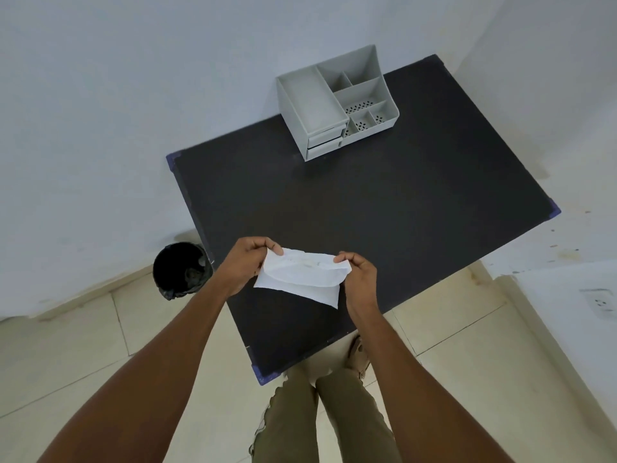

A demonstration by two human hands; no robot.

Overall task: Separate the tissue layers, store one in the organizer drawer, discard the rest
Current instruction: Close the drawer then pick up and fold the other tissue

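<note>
Left hand point(248, 264) and right hand point(357, 279) both pinch tissue point(300, 279) top corners above worktop point(367, 202); organizer point(334, 101) drawers closed.

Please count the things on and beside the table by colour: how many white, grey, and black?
White: 1, the tissue
Grey: 1, the organizer
Black: 2, the table and the bin
Total: 4

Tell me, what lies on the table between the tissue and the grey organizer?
Nothing: in the head view, only bare black table separates the tissue from the organizer.
</note>
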